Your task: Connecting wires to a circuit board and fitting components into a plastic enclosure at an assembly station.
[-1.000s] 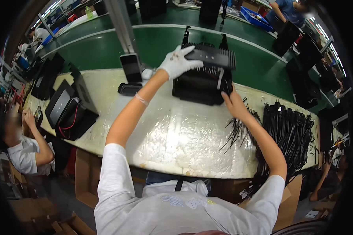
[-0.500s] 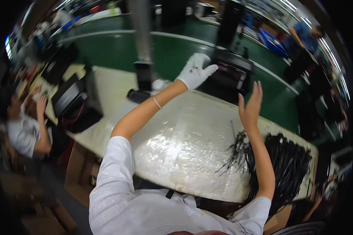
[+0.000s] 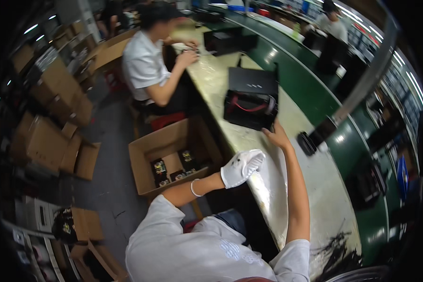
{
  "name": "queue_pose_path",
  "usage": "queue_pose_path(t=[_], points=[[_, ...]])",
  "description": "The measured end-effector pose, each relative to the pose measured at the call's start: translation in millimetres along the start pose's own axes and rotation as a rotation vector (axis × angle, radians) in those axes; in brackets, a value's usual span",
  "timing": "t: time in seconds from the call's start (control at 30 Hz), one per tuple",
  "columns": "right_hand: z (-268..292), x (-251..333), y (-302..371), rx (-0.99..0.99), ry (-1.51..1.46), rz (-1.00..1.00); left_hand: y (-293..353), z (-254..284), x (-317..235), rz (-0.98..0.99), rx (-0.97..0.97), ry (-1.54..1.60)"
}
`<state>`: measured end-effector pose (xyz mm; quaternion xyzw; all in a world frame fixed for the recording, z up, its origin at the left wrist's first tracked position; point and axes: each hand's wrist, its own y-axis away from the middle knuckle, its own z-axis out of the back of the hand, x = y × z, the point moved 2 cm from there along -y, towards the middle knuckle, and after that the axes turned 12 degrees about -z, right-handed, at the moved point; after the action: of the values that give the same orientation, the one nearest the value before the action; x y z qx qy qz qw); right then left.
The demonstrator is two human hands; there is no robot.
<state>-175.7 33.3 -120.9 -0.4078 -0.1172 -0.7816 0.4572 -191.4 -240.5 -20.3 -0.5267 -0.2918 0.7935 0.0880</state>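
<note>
The person's right hand (image 3: 277, 136) is bare and extended forward. Its fingers rest against the near corner of a black open-topped unit (image 3: 250, 101) that lies on the long plastic-covered surface (image 3: 286, 188). The fingers appear to grip the unit's edge, but the contact itself is hidden by the hand, so a firm grasp cannot be confirmed. A red cable (image 3: 246, 104) loops inside the unit's open cavity.

The left hand (image 3: 242, 167) wears a white glove. It hovers above the near edge of the surface with its fingers loosely curled, holding nothing.

Judged from hand position, the step in hand is acquisition of the unit: the right hand is at the unit, and the left hand is not yet engaged. The next move calls for a secure hold on the unit's edge and support from the gloved hand, with the red cable kept clear of the fingers.

An open cardboard box (image 3: 171, 157) holding small packaged items stands on the floor just beside the surface. A second person (image 3: 148, 63) in a white shirt sits farther along the surface. A small black part (image 3: 307, 143) lies near the unit.
</note>
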Motion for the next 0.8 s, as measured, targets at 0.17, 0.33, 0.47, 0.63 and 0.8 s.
queue_pose_path(t=[0.17,0.33,0.47,0.63,0.8], points=[[-23.7,-7.8,-11.6,-0.279,-0.002,0.037,-1.2,71.0,9.3,-0.114,-0.323,-0.087],[-21.5,19.7,56.9,-0.323,0.069,-0.067,-31.1,146.3,98.8,0.098,-0.691,-0.315],[-0.5,55.0,154.9,-0.215,-0.001,-0.168,-14.8,94.6,111.7,0.23,-0.465,0.319],[32.0,70.8,285.3,-0.049,0.125,-0.234,50.7,21.6,5.2,0.197,-0.422,0.35],[53.1,96.7,402.4,-0.081,0.065,-0.336,91.9,-48.4,-45.1,0.28,-0.313,0.531]])
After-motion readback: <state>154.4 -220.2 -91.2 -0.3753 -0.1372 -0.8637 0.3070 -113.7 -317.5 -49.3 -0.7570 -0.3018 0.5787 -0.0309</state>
